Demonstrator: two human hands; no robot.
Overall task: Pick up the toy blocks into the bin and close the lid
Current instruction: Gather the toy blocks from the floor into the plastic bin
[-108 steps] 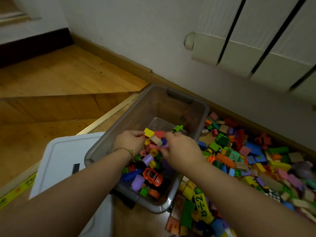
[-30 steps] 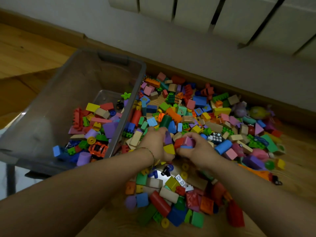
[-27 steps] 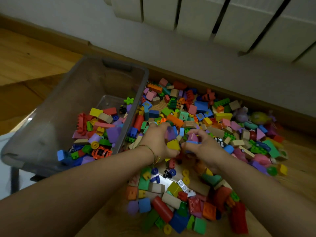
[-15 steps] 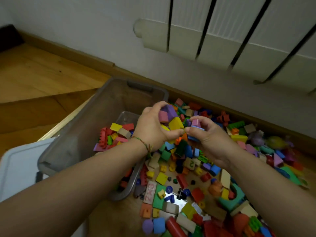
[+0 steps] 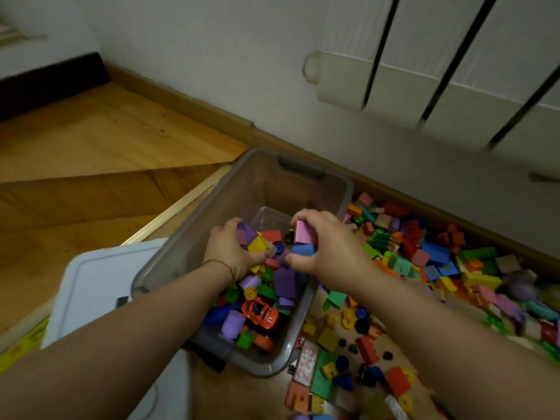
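A grey see-through bin (image 5: 194,237) stands on the wooden floor, part filled with coloured blocks and an orange toy car (image 5: 260,315). Both hands hover over its middle. My left hand (image 5: 230,250) is closed on a handful of blocks, a purple and a yellow one showing. A pink block (image 5: 305,233) and a blue block (image 5: 303,249) sit in the grip of my right hand (image 5: 333,250). The white lid (image 5: 97,286) lies flat to the left of the bin, partly under it. A large heap of toy blocks (image 5: 424,262) covers the floor right of the bin.
A white radiator (image 5: 424,86) hangs on the wall above the heap, with a wooden skirting board (image 5: 194,107) below. Loose blocks (image 5: 348,353) are scattered on the floor in front of the bin. A wooden step edge (image 5: 169,210) runs left of the bin.
Both hands scooped blocks from the floor heap, lifted them and carried them leftward; they are now over the bin. The view swung back left, bringing the lid into sight.
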